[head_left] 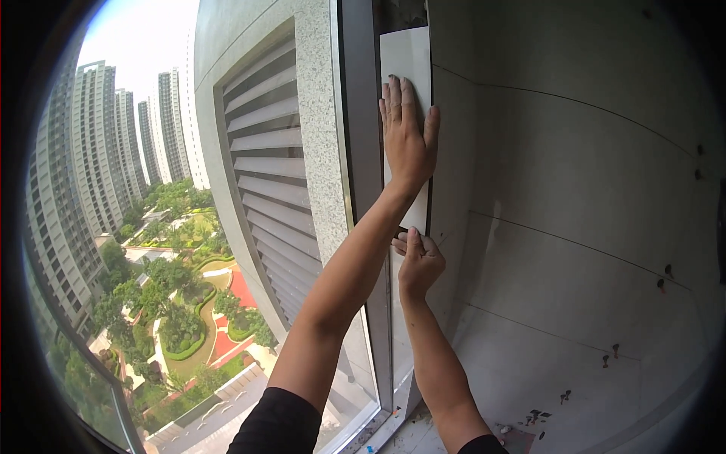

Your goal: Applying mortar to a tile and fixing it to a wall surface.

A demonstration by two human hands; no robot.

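So, both hands are up at the tile point(406, 54), a tall white piece standing in the upper middle of the frame, tucked between the dark window frame point(361, 113) on its left and the wall point(560, 144) on its right. Up top, the left hand point(407, 140) lies flat on its face, fingers long, thumb out to the side: a wide, open palm, nothing clasped. Down at centre, the right hand point(420, 262) sits by the lower end, and here the grip is narrow, fingers curled and thumb up close to the edge; whether it truly pinches that edge, I cannot tell! A dark gap point(401, 232) shows just there, beside the fingertips. Looks to me like the seating step, the palm steadying the face while the lower hand minds the bottom edge. What does the next move call for? Even pressure, I'd judge, with the sides kept in line with the window frame and that bottom joint kept level. Over at lower right, small dark clips point(660, 284) dot the wall's seams, well apart from the action
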